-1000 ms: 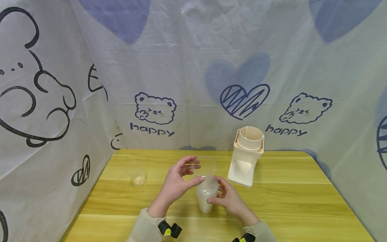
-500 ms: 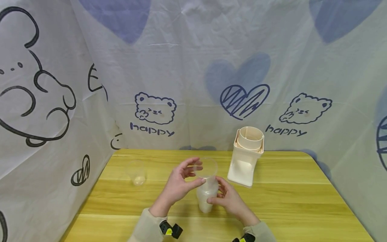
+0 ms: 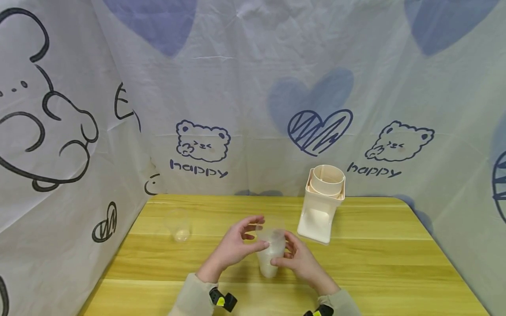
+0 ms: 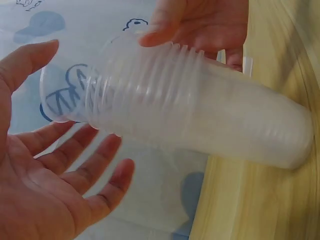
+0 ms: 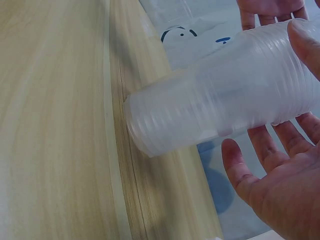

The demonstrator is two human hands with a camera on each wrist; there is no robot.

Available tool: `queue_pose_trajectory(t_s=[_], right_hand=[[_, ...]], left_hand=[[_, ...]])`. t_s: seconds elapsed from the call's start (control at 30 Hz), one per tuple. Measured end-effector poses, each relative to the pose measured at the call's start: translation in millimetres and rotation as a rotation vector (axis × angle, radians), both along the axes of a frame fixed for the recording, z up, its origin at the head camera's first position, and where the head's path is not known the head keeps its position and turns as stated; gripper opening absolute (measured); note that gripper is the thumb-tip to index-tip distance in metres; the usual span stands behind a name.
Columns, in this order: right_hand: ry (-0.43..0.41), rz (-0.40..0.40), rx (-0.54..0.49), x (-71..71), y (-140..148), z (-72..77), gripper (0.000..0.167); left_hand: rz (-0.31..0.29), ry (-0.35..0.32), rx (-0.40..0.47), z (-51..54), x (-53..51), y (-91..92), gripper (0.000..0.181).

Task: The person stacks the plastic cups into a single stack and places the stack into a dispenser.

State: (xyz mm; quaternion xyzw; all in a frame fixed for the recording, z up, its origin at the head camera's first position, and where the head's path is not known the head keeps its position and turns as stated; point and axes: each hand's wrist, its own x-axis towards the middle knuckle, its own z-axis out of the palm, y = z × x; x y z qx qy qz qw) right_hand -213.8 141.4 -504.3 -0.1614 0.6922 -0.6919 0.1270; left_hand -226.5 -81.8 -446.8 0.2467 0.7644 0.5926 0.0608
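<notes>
A stack of nested clear plastic cups (image 3: 269, 261) stands near the table's front, between the two hands. My right hand (image 3: 302, 265) grips its side, thumb in front and fingers behind. My left hand (image 3: 233, 245) is at the top of the stack, its thumb and spread fingers around the rim of the uppermost cup (image 4: 62, 95). In the left wrist view that rim stands slightly apart from the closely packed rims of the stack (image 4: 240, 120). The right wrist view shows the right thumb against the cups (image 5: 200, 105), with fingers on the opposite side.
A separate clear cup (image 3: 181, 235) stands at the left of the table (image 3: 375, 263). At the back right is a cream-coloured holder (image 3: 317, 221) with a round open top (image 3: 328, 186). A patterned cloth (image 3: 253, 87) hangs behind the table and along its left side.
My left hand has moved down and slightly right, and the uppermost cup has sunk from above the stack down into it. My right hand has kept its place.
</notes>
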Motion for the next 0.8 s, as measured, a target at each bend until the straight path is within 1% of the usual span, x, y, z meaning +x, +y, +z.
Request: queue_pose_trajectory(t_s=[0.17,0.23,0.5,0.8], right_hand=[[0.016,-0.005,0.012,-0.7,0,0.1,0.077],[0.02,-0.006,0.011,-0.4,0,0.5,0.077],[0.025,-0.011,0.018,-0.7,0,0.0,0.075],[0.039,0.001,0.015,-2.0,0,-2.1,0.075]], left_hand=[[-0.013,-0.034,-0.033,-3.8,0.2,0.1,0.063],[-0.018,-0.041,-0.034,-4.6,0.5,0.4,0.063],[-0.036,-0.032,-0.087,-8.3,-0.1,-1.3,0.063],[-0.024,-0.042,-0.12,-12.6,-1.3,-2.9,0.063]])
